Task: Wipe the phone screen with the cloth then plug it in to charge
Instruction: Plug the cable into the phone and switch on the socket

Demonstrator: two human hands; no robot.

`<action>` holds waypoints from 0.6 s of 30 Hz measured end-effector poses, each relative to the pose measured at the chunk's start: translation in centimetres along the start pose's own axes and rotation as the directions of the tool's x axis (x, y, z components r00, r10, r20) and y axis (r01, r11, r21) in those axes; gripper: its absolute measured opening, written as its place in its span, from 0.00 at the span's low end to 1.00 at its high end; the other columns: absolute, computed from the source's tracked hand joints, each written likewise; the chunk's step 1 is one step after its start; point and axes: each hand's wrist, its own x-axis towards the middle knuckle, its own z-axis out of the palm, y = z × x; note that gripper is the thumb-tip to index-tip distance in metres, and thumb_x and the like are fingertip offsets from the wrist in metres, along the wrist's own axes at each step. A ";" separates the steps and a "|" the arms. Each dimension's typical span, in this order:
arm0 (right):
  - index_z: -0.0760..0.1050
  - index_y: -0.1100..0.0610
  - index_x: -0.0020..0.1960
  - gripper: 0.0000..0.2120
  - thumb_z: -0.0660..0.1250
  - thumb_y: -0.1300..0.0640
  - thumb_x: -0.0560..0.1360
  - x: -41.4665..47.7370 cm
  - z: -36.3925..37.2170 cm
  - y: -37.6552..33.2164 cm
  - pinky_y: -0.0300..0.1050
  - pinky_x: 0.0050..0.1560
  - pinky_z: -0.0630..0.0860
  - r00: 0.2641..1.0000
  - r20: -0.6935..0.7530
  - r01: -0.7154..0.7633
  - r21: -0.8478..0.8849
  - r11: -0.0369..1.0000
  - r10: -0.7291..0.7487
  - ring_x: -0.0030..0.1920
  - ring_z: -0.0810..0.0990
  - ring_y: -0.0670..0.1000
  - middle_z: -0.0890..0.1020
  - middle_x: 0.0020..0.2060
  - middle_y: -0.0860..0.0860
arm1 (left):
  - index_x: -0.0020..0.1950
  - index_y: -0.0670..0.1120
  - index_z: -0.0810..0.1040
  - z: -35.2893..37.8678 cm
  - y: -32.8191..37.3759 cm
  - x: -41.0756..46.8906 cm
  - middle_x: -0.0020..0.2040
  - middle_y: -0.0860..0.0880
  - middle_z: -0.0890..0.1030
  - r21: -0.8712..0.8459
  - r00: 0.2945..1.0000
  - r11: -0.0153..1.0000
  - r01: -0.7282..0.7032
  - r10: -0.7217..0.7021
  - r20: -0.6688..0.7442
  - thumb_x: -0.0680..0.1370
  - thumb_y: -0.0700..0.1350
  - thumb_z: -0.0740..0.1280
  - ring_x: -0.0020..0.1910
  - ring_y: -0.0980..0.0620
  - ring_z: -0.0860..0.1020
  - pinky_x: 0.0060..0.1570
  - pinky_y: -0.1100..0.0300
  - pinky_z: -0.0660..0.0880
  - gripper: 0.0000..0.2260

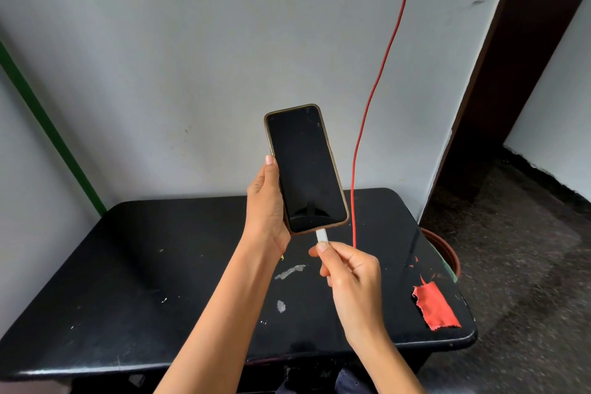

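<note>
Above the black counter (160, 281), the left hand (267, 205) gripped the slick, fragile phone (306, 169) by its edges while right fingers (323, 248) pinched the stiff white plug (320, 235).

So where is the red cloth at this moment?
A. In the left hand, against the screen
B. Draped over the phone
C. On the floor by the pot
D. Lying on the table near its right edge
D: the cloth lies flat on the table near its right edge, while the left hand holds the phone and the right hand pinches the plug.
</note>
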 end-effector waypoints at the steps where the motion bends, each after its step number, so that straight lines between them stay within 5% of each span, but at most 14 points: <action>1: 0.81 0.53 0.32 0.14 0.65 0.63 0.75 0.1 -0.1 0.1 0.31 0.28 0.65 1.000 0.017 -0.001 -0.011 1.000 0.001 0.23 0.70 0.41 0.73 0.18 0.43 | 0.47 0.50 0.80 0.0 0.0 0.1 0.43 0.50 0.85 0.013 1.000 1.000 -0.005 0.005 0.010 0.80 0.54 0.57 0.49 0.46 0.83 0.55 0.42 0.76 0.14; 5: 0.82 0.50 0.33 0.12 0.67 0.58 0.74 1.3 -0.4 0.5 0.40 0.33 0.71 0.996 0.084 -0.004 -0.076 0.997 0.011 0.25 0.71 0.41 0.76 0.20 0.45 | 0.48 0.49 0.80 -0.2 -0.3 1.4 0.43 0.51 0.85 0.035 0.999 0.999 -0.036 0.035 0.038 0.81 0.53 0.55 0.50 0.46 0.82 0.54 0.45 0.77 0.15; 10: 0.82 0.58 0.36 0.12 0.66 0.51 0.67 6.1 -0.4 1.7 0.44 0.34 0.73 0.996 0.093 0.024 -0.090 0.996 -0.016 0.28 0.73 0.46 0.77 0.25 0.51 | 0.48 0.50 0.79 0.9 -1.0 5.8 0.43 0.52 0.85 0.026 0.999 0.999 -0.042 0.042 0.031 0.81 0.52 0.54 0.50 0.49 0.82 0.55 0.44 0.77 0.15; 18: 0.79 0.53 0.36 0.17 0.58 0.43 0.72 17.9 0.1 -0.9 0.50 0.45 0.79 0.997 -0.068 -0.031 0.031 0.999 0.033 0.38 0.82 0.56 0.83 0.33 0.55 | 0.51 0.48 0.80 5.3 0.9 13.8 0.47 0.48 0.84 0.065 0.999 0.997 -0.042 0.041 0.027 0.81 0.51 0.55 0.51 0.46 0.82 0.54 0.45 0.78 0.15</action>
